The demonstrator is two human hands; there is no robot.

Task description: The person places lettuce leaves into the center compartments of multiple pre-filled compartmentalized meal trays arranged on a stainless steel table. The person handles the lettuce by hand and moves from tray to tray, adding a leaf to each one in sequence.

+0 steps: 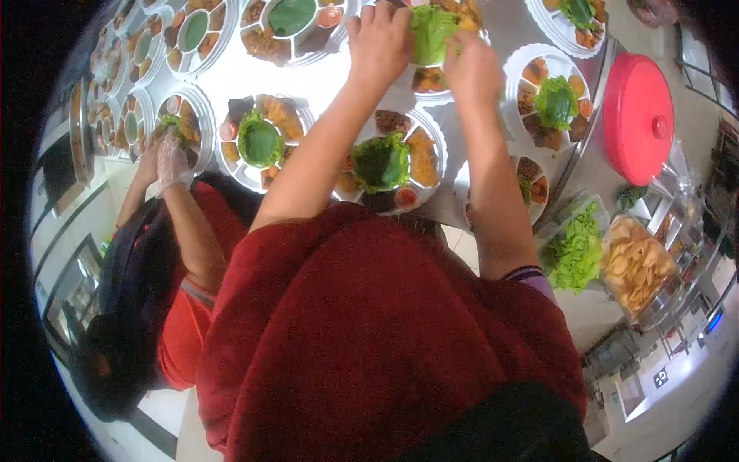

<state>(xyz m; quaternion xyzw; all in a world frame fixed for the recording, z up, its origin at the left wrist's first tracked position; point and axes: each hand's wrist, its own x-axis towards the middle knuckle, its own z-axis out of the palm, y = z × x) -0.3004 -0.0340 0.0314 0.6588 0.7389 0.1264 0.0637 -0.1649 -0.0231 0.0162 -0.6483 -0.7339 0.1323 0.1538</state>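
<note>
At the top centre, a bright green lettuce leaf (433, 35) lies over the middle of a round compartment platter (433, 98) with fried food in its sections. My left hand (380, 42) is at the leaf's left edge, its bare fingers curled against it. From the other side, my right hand (472, 71) pinches the leaf's right edge. Below my arms sits a platter (440, 158) whose centre has frilly lettuce and a green leaf piece; a similar platter (306, 127) stands left of my left forearm. My right forearm partly covers a smaller platter (464, 192).
A co-worker's gloved hands (171, 158) work over a platter at the left. Several filled platters crowd the metal table. Toward the right are a red lidded container (637, 119), a clear tub of lettuce (576, 250) and a bag of crackers (637, 266).
</note>
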